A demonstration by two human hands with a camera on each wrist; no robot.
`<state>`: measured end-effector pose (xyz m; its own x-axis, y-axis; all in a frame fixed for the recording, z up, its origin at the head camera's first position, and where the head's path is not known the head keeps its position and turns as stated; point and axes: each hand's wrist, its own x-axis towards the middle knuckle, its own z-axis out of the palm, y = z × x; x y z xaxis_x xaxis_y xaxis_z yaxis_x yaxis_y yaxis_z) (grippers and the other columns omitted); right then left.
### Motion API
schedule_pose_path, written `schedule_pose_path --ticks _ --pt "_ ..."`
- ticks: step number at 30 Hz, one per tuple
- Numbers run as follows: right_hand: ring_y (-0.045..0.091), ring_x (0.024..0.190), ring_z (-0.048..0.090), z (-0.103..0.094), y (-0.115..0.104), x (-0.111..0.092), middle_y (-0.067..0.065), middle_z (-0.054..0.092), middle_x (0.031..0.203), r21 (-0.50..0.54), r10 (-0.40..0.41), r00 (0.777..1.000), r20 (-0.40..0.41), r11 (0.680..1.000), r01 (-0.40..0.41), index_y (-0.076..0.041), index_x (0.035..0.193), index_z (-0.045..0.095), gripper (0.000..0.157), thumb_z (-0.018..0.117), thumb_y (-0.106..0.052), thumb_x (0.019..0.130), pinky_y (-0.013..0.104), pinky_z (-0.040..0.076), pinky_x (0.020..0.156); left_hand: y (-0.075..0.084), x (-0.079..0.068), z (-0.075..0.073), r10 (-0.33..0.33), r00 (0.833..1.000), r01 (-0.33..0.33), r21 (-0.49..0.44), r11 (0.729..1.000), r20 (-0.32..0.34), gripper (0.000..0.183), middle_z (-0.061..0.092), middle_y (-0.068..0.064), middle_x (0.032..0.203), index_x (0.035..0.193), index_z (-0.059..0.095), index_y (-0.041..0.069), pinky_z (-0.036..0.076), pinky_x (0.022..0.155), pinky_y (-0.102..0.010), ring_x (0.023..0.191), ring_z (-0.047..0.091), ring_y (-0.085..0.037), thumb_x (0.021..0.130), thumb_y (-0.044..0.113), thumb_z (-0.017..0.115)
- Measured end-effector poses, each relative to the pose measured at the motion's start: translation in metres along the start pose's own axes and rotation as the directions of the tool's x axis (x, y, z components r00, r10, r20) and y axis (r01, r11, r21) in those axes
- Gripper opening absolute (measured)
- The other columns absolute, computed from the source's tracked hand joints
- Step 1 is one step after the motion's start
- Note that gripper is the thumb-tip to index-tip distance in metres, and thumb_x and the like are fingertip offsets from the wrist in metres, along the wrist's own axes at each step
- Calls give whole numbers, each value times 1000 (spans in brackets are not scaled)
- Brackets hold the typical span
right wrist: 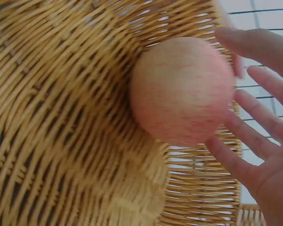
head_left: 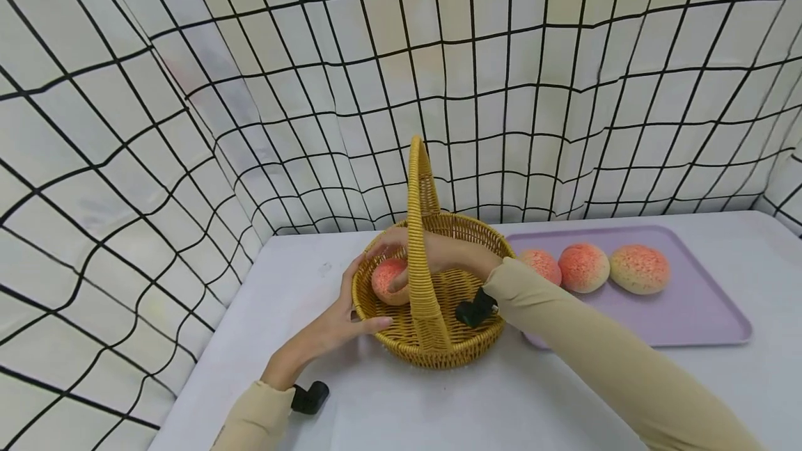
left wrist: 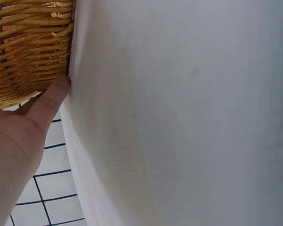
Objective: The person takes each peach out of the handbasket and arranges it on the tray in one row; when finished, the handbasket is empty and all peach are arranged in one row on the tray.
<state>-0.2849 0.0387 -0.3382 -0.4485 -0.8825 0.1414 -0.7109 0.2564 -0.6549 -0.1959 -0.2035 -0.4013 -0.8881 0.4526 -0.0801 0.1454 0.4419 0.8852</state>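
A round wicker basket (head_left: 466,228) with a tall arched handle (head_left: 421,256) stands on the white table. Inside it, by the left wall, lies a pink-and-cream peach (right wrist: 183,92). My right hand (right wrist: 269,136) reaches in under the handle. Its fingers are spread beside the peach, the fingertips at its surface and not curled round it. With my left hand (head_left: 341,319) I hold the basket's left side, the thumb at the rim and the fingers along the outer wall. One of those fingers (left wrist: 49,101) touches the wicker low down, near the table. The handle hides part of my right hand.
On the right, a lilac tray (head_left: 689,312) carries three more pink-and-cream peaches (head_left: 584,268) in a row. My right sleeve (head_left: 583,339) crosses the tray's left edge. White walls with black netting (head_left: 501,89) rise behind and to the left of the table.
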Motion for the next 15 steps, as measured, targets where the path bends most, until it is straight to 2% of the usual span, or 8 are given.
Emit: schedule_pose_path --ticks 4,8,11,15 --pt "29 136 48 9 7 2 18 54 143 -8 23 999 36 1000 -23 1 140 60 58 84 -12 88 35 43 112 -1 2 1 9 1000 -9 -3 1000 -1 122 0 -17 174 165 -18 25 18 125 -58 159 14 -37 92 43 79" --pt "33 139 45 14 11 0 22 49 148 -34 5 999 51 999 -3 2 145 55 65 83 -13 88 41 40 116 -1 2 0 16 1000 -16 -2 1000 -1 122 -1 -16 174 165 -17 26 17 125 -58 159 14 -37 92 43 79" --pt "32 138 46 14 11 1 20 49 148 -41 7 997 80 999 -4 1 145 55 66 83 -10 87 41 41 115 -2 2 0 22 1000 -22 -2 1000 1 123 -1 -16 174 165 -18 26 17 125 -59 159 14 -37 92 43 79" --pt "25 133 49 15 9 7 14 54 142 -46 44 990 136 998 -38 -4 139 60 61 84 -9 84 35 43 112 -3 3 0 36 999 -36 0 999 0 122 -1 -16 174 165 -18 24 17 125 -60 159 13 -36 92 42 79"
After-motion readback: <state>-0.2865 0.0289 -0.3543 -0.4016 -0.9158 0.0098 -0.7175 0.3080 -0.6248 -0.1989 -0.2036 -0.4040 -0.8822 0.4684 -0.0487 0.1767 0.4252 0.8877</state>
